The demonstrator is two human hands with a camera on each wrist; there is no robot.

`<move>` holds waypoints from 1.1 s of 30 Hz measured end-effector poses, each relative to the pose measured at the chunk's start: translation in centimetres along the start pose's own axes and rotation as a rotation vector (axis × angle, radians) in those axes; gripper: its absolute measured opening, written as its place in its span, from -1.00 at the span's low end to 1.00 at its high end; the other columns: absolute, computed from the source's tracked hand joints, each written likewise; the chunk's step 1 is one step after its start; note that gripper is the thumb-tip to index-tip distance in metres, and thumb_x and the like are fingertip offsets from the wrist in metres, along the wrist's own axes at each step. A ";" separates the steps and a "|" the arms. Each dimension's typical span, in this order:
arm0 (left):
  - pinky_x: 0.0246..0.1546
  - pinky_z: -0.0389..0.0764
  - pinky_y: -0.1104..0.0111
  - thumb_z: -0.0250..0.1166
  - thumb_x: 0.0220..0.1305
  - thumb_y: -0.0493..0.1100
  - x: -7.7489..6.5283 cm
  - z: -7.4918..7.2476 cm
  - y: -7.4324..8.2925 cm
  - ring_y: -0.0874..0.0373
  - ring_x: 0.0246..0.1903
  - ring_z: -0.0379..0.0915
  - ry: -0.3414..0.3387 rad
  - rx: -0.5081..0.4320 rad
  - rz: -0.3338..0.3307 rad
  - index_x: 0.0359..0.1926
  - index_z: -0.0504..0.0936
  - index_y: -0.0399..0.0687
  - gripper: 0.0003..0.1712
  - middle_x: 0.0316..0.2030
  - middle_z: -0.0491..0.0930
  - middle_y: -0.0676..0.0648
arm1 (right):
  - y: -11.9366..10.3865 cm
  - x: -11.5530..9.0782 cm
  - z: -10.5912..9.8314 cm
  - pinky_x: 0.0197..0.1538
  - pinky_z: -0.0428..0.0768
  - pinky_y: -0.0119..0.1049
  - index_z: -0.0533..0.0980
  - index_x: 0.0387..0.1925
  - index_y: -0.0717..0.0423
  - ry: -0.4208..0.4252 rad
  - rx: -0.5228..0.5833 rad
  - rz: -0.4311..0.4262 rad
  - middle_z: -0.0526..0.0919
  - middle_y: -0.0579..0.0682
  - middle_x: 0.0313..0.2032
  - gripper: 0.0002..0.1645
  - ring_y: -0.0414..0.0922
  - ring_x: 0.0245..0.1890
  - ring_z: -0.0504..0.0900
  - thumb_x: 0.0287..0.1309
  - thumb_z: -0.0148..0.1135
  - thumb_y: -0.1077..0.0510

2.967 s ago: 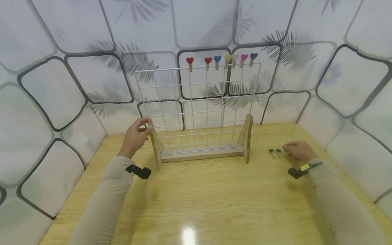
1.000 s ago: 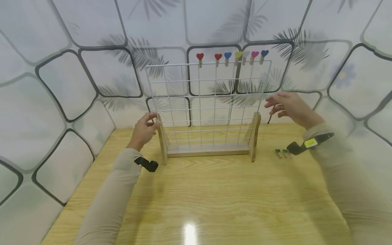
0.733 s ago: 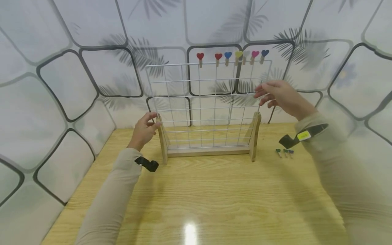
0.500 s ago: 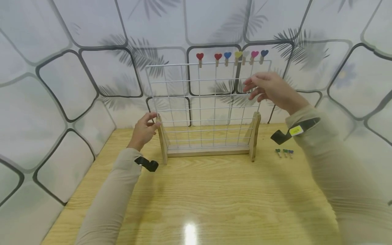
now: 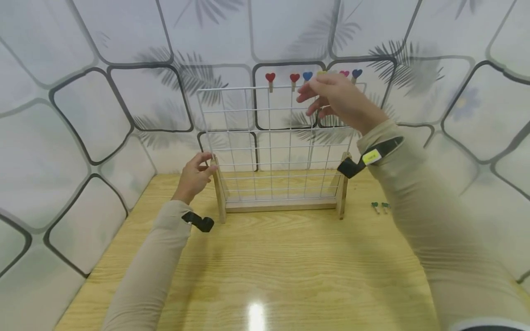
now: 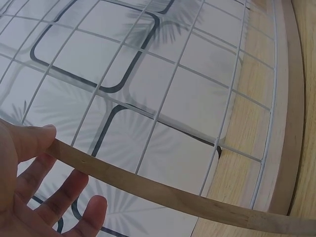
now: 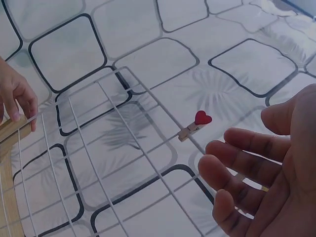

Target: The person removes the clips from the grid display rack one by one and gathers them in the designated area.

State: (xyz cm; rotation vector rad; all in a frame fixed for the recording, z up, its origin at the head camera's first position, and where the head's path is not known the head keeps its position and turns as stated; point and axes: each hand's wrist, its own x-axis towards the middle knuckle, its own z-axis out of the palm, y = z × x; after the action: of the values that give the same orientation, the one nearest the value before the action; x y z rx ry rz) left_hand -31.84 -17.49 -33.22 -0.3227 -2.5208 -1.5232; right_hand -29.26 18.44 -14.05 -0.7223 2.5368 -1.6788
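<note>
A white wire grid rack [image 5: 290,147] stands in wooden side supports on the table. My left hand [image 5: 194,176] holds the top of its left wooden support [image 6: 148,185] between thumb and fingers. In the head view my right hand [image 5: 337,99] is raised before the upper right of the grid, fingers relaxed and nothing seen in them. Heart-topped clothespins line the top wire: a red clothespin [image 5: 270,82], a second red clothespin [image 5: 294,82], a blue one [image 5: 307,76] and others partly hidden behind this hand. The right wrist view shows one red clothespin [image 7: 195,126] beyond the fingertips.
Two green heart clothespins [image 5: 375,208] lie on the wooden table [image 5: 290,262] to the right of the rack, near my right sleeve [image 5: 418,207]. A patterned padded wall [image 5: 157,32] rises behind and at both sides.
My right hand has come up from the small clothespins on the table and moved left to the top of the grid. A blue clothespin there is now covered by the sleeve. My left hand stays.
</note>
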 end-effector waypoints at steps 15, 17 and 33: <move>-0.08 0.56 0.02 0.18 0.42 -0.12 0.0 -0.1 0.2 -0.13 0.14 0.39 0.001 0.017 -0.007 0.28 0.39 -0.11 -0.53 0.31 0.31 -0.22 | -3.2 3.7 2.8 -0.29 0.55 -0.32 0.44 0.20 0.12 0.110 0.027 -0.005 0.48 0.03 0.14 -0.59 -0.03 -0.24 0.64 0.47 -0.04 0.02; -0.08 0.56 0.03 0.18 0.42 -0.12 0.0 0.0 0.1 -0.13 0.14 0.39 0.002 0.019 -0.010 0.28 0.39 -0.11 -0.53 0.30 0.31 -0.22 | -3.3 4.0 3.1 -0.25 0.56 -0.29 0.40 0.27 0.06 0.121 -0.002 0.021 0.45 -0.02 0.22 -0.55 -0.03 -0.22 0.65 0.46 -0.03 0.00; -0.10 0.56 0.04 0.18 0.42 -0.15 0.0 0.1 0.2 -0.14 0.14 0.40 0.015 0.021 -0.002 0.29 0.38 -0.16 -0.53 0.29 0.32 -0.24 | -4.3 6.6 4.0 -0.48 0.46 -0.50 0.45 0.23 0.11 0.094 -0.235 0.185 0.54 0.00 0.13 -0.60 -0.15 -0.33 0.66 0.42 0.05 0.13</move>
State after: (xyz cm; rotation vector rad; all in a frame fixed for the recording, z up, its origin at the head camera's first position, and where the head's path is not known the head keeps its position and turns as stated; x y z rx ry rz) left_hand -31.77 -17.34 -33.09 -0.3043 -2.5239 -1.4935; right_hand -32.53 11.10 -10.37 -0.4082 2.7969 -1.4072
